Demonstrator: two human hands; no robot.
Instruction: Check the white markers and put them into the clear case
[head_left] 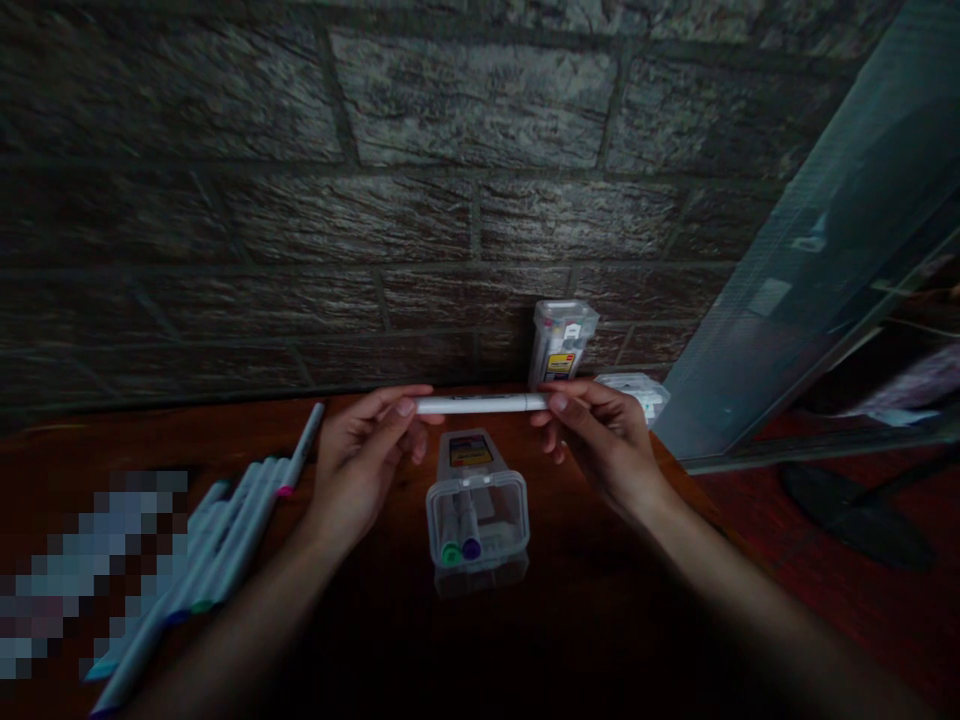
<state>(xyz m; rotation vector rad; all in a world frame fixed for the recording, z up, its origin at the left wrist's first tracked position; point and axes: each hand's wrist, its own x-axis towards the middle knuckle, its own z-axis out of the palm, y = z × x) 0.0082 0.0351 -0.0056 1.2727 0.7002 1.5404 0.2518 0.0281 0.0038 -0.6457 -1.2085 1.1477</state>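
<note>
My left hand [366, 450] and my right hand [600, 440] pinch the two ends of a white marker [480, 404], held level above the dark wooden table [585, 590]. Right below it lies a clear plastic marker case [477, 515] on its side, its open mouth toward me, with a green-capped and a purple-capped marker inside. Both hands have their fingers closed on the marker's tips.
Several loose white markers [225, 540] lie in a row at the left, beside a pixelated patch. A second clear case [562, 342] stands upright against the stone-brick wall, with a clear lid [634, 390] beside it. A glass panel [810, 300] leans at the right.
</note>
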